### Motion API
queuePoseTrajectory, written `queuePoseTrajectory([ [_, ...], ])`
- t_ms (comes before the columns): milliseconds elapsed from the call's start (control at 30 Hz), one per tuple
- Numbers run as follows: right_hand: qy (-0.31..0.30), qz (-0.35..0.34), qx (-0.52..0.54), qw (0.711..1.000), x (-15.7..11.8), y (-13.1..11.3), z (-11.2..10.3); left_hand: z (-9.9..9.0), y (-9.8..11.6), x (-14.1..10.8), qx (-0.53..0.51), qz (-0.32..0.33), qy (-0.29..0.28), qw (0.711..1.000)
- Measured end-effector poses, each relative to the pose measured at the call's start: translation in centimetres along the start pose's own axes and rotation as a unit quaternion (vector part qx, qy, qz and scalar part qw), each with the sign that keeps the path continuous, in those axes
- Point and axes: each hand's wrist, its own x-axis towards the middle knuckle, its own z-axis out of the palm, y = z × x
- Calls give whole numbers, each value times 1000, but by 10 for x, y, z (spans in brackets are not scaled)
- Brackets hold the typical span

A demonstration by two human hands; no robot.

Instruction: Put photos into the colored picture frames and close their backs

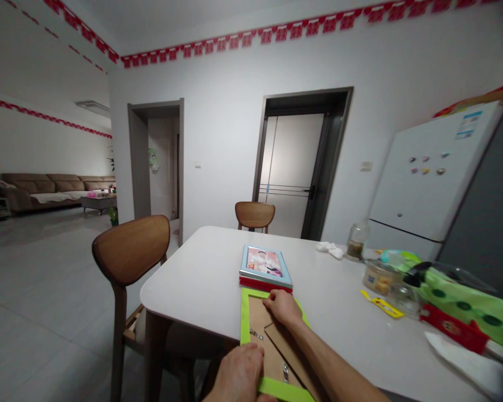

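Observation:
A lime-green picture frame (245, 318) lies back side up at the near edge of the table, its brown backing board (260, 312) showing with a fold-out stand and small metal clips (285, 373). My left hand (238, 368) is closed around the frame's near left side. Over the far end of the backing board, my right hand (284, 307) has its fingers pinched together; what they grip is hidden. Just beyond sits a light blue picture frame (266, 263) with a photo in it, stacked on a red frame (264, 283).
The white table (193, 268) also carries crumpled tissue (329, 249), a glass jar (356, 243), a food tub (379, 277), a yellow tool (383, 306) and a green bag (465, 301) on the right. Wooden chairs (134, 251) stand at the left and far side.

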Motion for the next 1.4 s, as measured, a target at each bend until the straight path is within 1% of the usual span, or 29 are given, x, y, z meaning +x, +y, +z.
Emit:
queuePoseTrajectory([
  [133, 7, 16, 37, 999, 5, -4, 0, -3, 2, 1, 13, -6, -11, 1000],
  [200, 12, 3, 71, 997, 2, -6, -5, 1, 5, 5, 30, -8, -29, 999],
  [267, 17, -20, 111, 994, -3, -2, -14, 12, 9, 12, 48, -4, -38, 998],
  [367, 31, -49, 153, 987, -18, 17, -36, 28, 14, 24, 51, 9, -43, 998],
  [400, 36, -43, 176, 983, -26, 27, -43, 30, 15, 27, 47, 14, -46, 998],
  [433, 41, -20, 212, 976, -34, 38, -50, 30, 16, 28, 42, 16, -48, 998],
  [467, 43, 20, 268, 962, -43, 48, -56, 28, 18, 29, 35, 16, -44, 998],
  [500, 37, 71, 339, 937, -54, 57, -60, 24, 21, 28, 23, 20, -30, 999],
  [533, 24, 116, 416, 902, -66, 62, -62, 19, 26, 28, 2, 28, -7, 1000],
  [567, -1, 146, 489, 860, -78, 64, -62, 14, 32, 27, -32, 38, 29, 998],
  [600, -42, 155, 550, 819, -90, 62, -61, 9, 40, 27, -80, 48, 75, 993],
  [633, -84, 155, 601, 779, -100, 56, -58, 5, 50, 28, -141, 53, 122, 981],
  [667, -137, 168, 636, 741, -110, 48, -55, 2, 61, 30, -209, 49, 165, 963],
  [700, -169, 180, 662, 708, -117, 38, -52, 1, 72, 32, -276, 41, 197, 940],
  [733, -169, 162, 691, 683, -121, 29, -50, 2, 81, 36, -338, 34, 218, 915],
  [767, -137, 140, 712, 675, -123, 23, -50, 3, 90, 41, -389, 36, 228, 892],
  [800, -95, 117, 719, 678, -122, 21, -52, 4, 95, 47, -429, 45, 234, 871],
  [833, -50, 97, 714, 692, -120, 24, -56, 5, 99, 53, -461, 59, 240, 852],
  [867, -7, 91, 693, 715, -115, 32, -62, 6, 99, 61, -487, 70, 245, 835],
  [900, 24, 97, 660, 745, -110, 45, -70, 7, 98, 69, -508, 70, 244, 823],
  [933, 40, 117, 614, 780, -103, 62, -79, 9, 95, 78, -524, 58, 234, 817],
  [1000, 72, 169, 500, 846, -89, 103, -97, 18, 87, 94, -531, 12, 185, 827],
  [1067, 98, 187, 371, 905, -74, 142, -113, 34, 79, 109, -495, -26, 120, 860],
  [1133, 103, 181, 228, 951, -59, 174, -124, 53, 76, 120, -424, -55, 83, 900],
  [1167, 96, 178, 172, 964, -52, 185, -128, 63, 76, 124, -391, -63, 71, 915],
  [1200, 92, 177, 136, 970, -46, 194, -131, 71, 76, 127, -365, -69, 62, 926],
  [1267, 83, 177, 97, 976, -35, 207, -133, 83, 79, 133, -334, -75, 53, 938],
  [1333, 78, 178, 73, 978, -26, 213, -134, 88, 82, 138, -310, -82, 53, 946],
  [1400, 73, 174, 42, 981, -19, 218, -133, 89, 84, 142, -278, -87, 54, 955],
])
